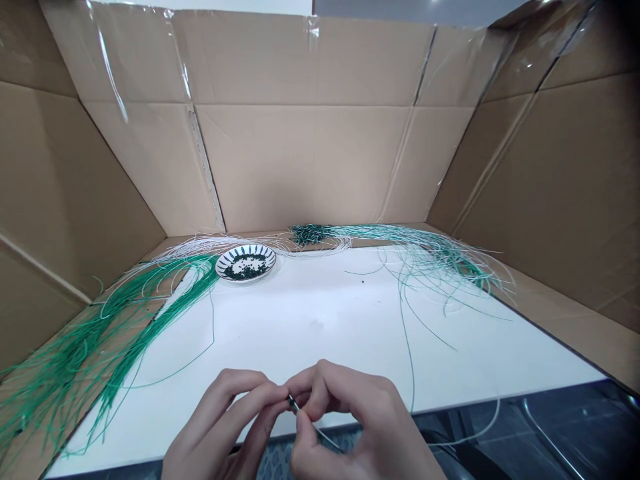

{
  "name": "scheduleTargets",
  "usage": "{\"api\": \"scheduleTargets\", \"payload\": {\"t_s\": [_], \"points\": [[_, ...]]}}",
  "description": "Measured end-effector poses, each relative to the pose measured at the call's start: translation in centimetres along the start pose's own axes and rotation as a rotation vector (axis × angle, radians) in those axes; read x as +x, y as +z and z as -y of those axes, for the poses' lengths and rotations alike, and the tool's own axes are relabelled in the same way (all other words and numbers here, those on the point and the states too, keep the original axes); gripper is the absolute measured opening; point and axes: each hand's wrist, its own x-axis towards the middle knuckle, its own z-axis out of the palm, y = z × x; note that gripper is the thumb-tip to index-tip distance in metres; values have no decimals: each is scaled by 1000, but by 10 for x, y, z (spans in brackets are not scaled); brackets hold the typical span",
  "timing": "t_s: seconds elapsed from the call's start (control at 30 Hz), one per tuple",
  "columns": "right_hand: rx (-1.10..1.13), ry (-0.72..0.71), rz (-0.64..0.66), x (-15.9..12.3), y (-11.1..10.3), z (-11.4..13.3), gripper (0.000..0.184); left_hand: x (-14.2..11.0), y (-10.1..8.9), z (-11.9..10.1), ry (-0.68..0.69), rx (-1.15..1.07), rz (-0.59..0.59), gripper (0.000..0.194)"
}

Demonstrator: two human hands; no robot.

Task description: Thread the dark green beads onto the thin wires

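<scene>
White strand pinched in right hand, dark tip in left hand, nearer than the dish, with likely finished dark ends bunched behind its right and likely unworked green strands left.

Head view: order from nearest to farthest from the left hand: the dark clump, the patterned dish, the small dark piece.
From the left hand:
1. Small dark piece, at its fingertips.
2. Patterned dish, ahead.
3. Dark clump, farther back, right of the dish.
</scene>
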Motion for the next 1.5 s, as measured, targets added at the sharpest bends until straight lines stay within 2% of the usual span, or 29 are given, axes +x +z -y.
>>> {"api": "scheduleTargets", "payload": {"t_s": [0.27,0.63,0.97,1.2,1.4,1.5], "points": [[33,20,19,0,-1,2,17,1,1,0,34,-25,11,26],[172,217,119,4,-9,15,17,3,0,1,-6,-102,4,23],[131,222,114,4,-10,16,18,2,0,1,7,-120,40,31],[153,268,142,5,-11,18,15,6,0,1,6,-147,34,26],[173,266,134,7,-12,12,10,4,6,-4,-96,-292,-74,18],[116,230,153,7,-16,6,9,6,6,-5,-109,-329,-51,18]]}}
